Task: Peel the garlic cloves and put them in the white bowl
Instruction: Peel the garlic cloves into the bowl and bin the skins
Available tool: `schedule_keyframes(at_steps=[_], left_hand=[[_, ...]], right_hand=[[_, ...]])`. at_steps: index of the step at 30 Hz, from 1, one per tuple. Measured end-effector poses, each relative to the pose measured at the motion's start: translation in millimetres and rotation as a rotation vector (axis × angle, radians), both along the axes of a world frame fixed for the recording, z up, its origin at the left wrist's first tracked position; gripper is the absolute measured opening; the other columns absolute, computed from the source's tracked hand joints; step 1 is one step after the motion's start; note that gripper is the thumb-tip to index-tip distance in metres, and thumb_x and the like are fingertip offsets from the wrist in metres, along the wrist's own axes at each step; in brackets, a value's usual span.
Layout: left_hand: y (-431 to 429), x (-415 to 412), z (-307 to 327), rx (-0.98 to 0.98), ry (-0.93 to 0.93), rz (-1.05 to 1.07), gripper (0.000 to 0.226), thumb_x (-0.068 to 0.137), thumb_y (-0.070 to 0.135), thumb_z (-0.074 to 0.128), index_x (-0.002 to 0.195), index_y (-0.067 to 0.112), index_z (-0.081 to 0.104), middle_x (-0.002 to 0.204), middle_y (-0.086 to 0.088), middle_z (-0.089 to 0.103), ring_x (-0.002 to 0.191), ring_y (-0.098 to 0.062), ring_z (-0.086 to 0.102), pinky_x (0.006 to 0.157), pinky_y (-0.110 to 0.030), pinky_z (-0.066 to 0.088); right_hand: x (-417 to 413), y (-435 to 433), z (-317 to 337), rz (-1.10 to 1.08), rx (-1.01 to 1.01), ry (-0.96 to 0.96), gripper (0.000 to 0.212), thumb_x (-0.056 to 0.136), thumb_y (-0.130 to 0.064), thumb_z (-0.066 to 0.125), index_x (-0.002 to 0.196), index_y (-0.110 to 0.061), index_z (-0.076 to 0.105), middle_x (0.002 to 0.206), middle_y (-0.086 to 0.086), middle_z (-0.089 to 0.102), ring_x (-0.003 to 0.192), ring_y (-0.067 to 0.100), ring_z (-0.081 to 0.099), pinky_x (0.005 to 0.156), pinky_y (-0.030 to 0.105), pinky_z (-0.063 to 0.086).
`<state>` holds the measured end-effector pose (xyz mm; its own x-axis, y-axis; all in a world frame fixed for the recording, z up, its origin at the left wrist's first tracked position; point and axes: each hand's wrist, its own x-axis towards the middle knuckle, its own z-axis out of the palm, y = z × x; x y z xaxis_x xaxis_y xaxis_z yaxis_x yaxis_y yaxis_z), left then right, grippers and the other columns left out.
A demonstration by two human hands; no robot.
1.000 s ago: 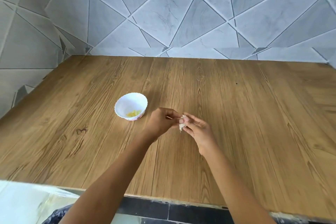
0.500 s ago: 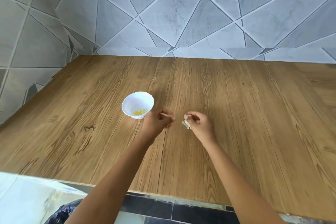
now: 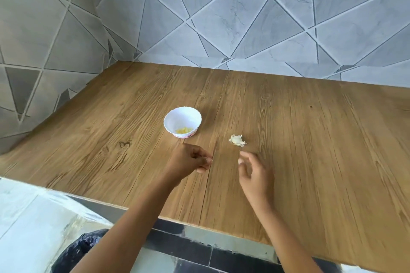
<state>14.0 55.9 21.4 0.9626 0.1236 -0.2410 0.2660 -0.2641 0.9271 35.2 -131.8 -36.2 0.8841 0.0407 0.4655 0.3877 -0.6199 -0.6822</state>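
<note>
Several peeled cloves, pale yellow, lie in the bottom of the white bowl, which stands a little left of the frame's centre on the wooden table. So part of the job looks done.

Just right of the bowl and apart from it, a garlic piece lies on the wood, whitish, with papery skin curling off its edges. From where I stand I cannot say whether a clove sits inside that skin or whether it is only husk.

Below it, the right hand hangs over the table with fingers loose and spread, holding nothing. It is near the piece but not touching it, and it is blurred. The left hand, below the bowl, has its fingers curled in with the thumb against the fingertips. Whether something small is pinched there I cannot tell.

No other garlic shows on the table. My guess: if the piece holds a clove, it wants peeling and dropping in the bowl. If it is husk, little is left beyond whatever the left hand may carry.
</note>
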Motion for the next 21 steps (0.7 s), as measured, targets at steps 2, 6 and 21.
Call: schedule_keyframes(at_steps=[2,6,21], left_hand=[[8,-4,2,-0.001,0.063,-0.073,0.002,0.082,0.002,0.07,0.083,0.002,0.072,0.072,-0.011,0.071,0.067,-0.017,0.068,0.064,-0.024,0.057],[25,-8,4,0.122,0.22,-0.237,0.005,0.085,0.006,0.068,0.083,0.003,0.071,0.072,-0.006,0.07,0.061,-0.007,0.066,0.058,-0.017,0.052],[28,-3,-7,0.126,0.322,-0.255,0.006,0.084,0.002,0.068,0.078,0.002,0.067,0.07,-0.008,0.066,0.057,-0.008,0.063,0.052,-0.015,0.052]], right_hand=[[-21,12,-7,0.042,-0.1,-0.009,0.02,0.085,-0.01,0.062,0.104,-0.009,0.068,0.097,0.004,0.069,0.087,0.023,0.066,0.069,0.033,0.056],[-48,36,-18,0.002,-0.451,0.073,0.05,0.092,-0.037,0.038,0.123,-0.006,0.061,0.13,0.012,0.058,0.122,0.027,0.054,0.101,0.044,0.041],[-56,45,-16,-0.005,-0.634,0.213,0.072,0.092,-0.051,0.006,0.147,-0.01,0.027,0.155,0.007,0.023,0.145,0.019,0.015,0.116,0.034,0.001]])
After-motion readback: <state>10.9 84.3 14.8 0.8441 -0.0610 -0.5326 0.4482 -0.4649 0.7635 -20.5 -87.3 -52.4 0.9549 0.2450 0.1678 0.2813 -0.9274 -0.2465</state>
